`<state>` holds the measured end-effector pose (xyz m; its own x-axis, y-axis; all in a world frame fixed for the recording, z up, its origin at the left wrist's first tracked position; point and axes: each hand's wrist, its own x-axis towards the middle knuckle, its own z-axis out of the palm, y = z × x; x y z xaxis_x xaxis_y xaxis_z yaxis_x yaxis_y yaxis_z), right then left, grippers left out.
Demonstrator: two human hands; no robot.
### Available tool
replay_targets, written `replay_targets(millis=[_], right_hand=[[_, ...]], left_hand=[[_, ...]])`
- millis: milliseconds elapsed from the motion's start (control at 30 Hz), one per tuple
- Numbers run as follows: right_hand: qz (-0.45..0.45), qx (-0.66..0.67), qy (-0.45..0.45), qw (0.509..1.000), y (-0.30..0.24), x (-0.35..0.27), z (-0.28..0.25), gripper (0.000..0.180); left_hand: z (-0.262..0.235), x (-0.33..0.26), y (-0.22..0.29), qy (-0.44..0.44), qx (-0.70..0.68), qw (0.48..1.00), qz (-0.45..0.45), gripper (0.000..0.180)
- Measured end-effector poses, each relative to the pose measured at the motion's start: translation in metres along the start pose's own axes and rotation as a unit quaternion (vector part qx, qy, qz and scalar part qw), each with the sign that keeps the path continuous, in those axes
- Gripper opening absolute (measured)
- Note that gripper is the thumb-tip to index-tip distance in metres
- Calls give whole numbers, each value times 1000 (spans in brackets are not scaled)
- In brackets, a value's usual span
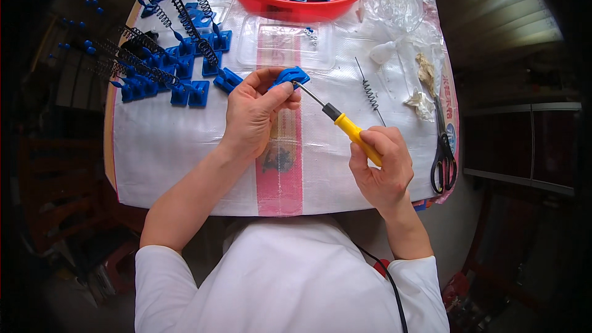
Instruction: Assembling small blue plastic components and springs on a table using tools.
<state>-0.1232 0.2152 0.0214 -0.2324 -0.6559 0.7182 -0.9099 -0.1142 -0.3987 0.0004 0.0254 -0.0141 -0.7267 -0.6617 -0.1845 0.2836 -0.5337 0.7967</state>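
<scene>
Between the thumb and fingers of my left hand (pixel 253 111) is a small blue plastic part (pixel 291 76), raised above the table. My right hand (pixel 385 166) grips a yellow-handled screwdriver (pixel 350 128) with a black collar. Its metal shaft points up and left, and the tip meets the blue part near my left thumb. Whether the tip sits in a screw is hidden by the fingers. A loose black spring (pixel 370 94) with straight wire ends lies to the right of the screwdriver.
Several blue bases with upright springs (pixel 179 65) crowd the table's far left. A clear plastic tray (pixel 246 43) holds small nuts. Behind it stands a red basin (pixel 296 9) with blue parts. Black scissors (pixel 443 160), crumpled tape scraps (pixel 420 103) and clear plastic wrap (pixel 398 0) lie on the right.
</scene>
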Motion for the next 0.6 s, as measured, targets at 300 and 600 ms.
replay_targets(millis=[300,600], right_hand=[[-13,-9,-18,1000,0,-2,1,37],[-96,-34,-66,993,-1,-2,0,41]], left_hand=[[1,0,-2,15,-7,1000,5,28],[1,2,-1,40,2,999,4,27]])
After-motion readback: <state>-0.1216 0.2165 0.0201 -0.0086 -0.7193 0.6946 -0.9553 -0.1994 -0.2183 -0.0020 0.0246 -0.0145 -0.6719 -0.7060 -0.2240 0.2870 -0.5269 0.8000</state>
